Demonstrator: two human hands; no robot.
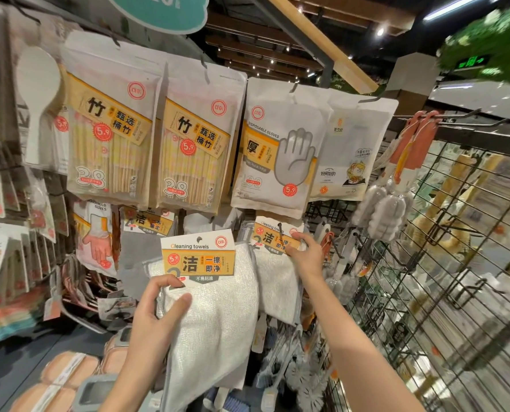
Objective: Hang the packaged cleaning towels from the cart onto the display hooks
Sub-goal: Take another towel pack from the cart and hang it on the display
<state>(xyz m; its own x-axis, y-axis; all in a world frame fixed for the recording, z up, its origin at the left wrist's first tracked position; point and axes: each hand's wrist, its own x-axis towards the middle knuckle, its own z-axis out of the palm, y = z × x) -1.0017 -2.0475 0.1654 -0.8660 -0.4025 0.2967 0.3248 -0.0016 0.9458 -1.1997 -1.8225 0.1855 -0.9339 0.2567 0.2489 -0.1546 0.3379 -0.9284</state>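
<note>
Both hands are busy at the rack. Left hand [155,307] pinches a towel pack [209,292] just under its header card [198,254], thumb in front and fingers curled behind, holding it up clear of any peg. Right hand [304,251] reaches further in, fingers curled onto the card of the hung towel pack [277,263], which already sits on the hook [281,230]. Judging by this, the right hand should steady that pack back along the peg while the left lifts its card's punched hole level with the hook tip and slides it straight on. Chopstick bags [194,144] and disposable gloves [277,150] hang above.
</note>
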